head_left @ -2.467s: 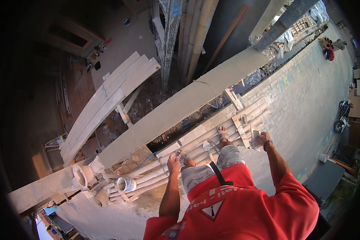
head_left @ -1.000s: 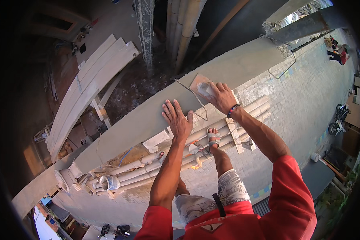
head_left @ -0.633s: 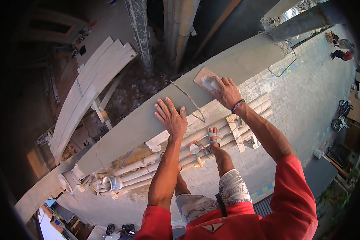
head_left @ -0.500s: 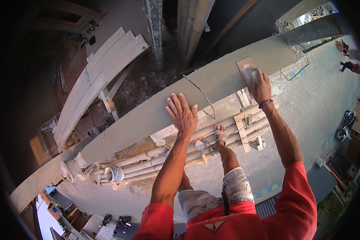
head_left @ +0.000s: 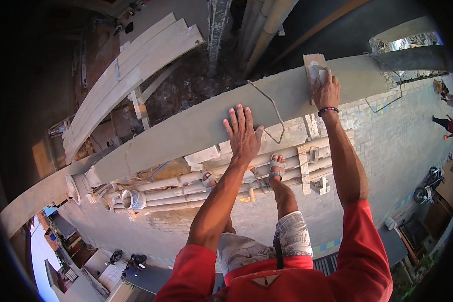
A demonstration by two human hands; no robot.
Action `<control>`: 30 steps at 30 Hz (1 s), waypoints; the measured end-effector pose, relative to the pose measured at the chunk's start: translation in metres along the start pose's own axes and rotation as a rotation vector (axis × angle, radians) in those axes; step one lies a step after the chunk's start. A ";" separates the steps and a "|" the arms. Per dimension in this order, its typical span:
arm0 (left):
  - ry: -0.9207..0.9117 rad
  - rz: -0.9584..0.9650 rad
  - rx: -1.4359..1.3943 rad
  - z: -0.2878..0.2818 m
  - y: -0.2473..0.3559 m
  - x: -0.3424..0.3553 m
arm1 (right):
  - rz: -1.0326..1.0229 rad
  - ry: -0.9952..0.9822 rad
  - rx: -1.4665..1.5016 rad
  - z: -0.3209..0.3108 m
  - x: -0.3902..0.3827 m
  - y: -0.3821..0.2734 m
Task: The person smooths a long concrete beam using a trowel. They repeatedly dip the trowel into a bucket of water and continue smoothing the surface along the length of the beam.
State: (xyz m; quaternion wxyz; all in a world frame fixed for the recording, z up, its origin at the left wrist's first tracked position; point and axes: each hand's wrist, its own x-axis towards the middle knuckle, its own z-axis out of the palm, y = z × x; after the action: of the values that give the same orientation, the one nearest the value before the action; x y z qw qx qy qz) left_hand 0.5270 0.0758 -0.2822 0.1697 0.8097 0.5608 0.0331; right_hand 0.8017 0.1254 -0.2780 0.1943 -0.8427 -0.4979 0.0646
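Float (head_left: 314,60) lay against grey beam (head_left: 186,136), between one and two o'clock from left hand (head_left: 245,142). Right hand (head_left: 326,92) clamped on float's handle (head_left: 316,74), thumb placement unclear. Left fingers spread, palm down on beam. Float looked light, stiff; handle seemed best hold.

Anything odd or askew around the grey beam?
A bent rod crosses the grey beam between left hand and right hand, jutting past its near edge; odd against the smooth face, possibly a clamp.
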 end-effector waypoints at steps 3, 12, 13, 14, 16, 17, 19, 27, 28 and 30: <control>-0.017 -0.014 0.041 0.007 -0.003 -0.002 | -0.120 -0.095 0.081 0.010 -0.040 -0.043; 0.102 -0.061 0.009 -0.008 0.011 -0.004 | 0.036 0.081 -0.013 -0.028 0.004 0.051; 0.174 -0.052 -0.093 -0.011 0.017 -0.008 | 0.109 0.130 -0.003 -0.022 0.013 0.043; 0.248 -0.044 -0.200 -0.014 0.024 -0.013 | 0.016 0.043 0.023 -0.015 0.001 0.018; 0.370 -0.014 -0.305 -0.026 0.045 -0.030 | -0.234 -0.144 0.031 -0.003 -0.051 -0.008; 0.354 0.069 -0.338 -0.029 0.058 -0.043 | -0.388 -0.244 0.007 0.002 -0.074 -0.011; 0.283 0.234 -0.430 -0.040 0.079 -0.072 | -0.331 -0.198 0.062 -0.014 -0.074 0.015; 0.146 0.329 -0.632 -0.007 0.152 -0.031 | -0.341 -0.280 0.092 -0.001 -0.048 -0.008; 0.138 0.312 -0.583 -0.008 0.152 -0.017 | -0.362 -0.261 0.075 -0.007 -0.053 0.006; 0.140 0.280 -0.494 -0.009 0.152 0.011 | -0.221 -0.167 0.041 -0.038 -0.040 0.054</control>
State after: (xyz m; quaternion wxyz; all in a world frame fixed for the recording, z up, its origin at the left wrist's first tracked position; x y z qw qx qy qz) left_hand 0.6653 0.0401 -0.2277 0.3166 0.8091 0.4288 0.2476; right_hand 0.8371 0.0579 -0.2673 0.1752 -0.7703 -0.6008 0.1227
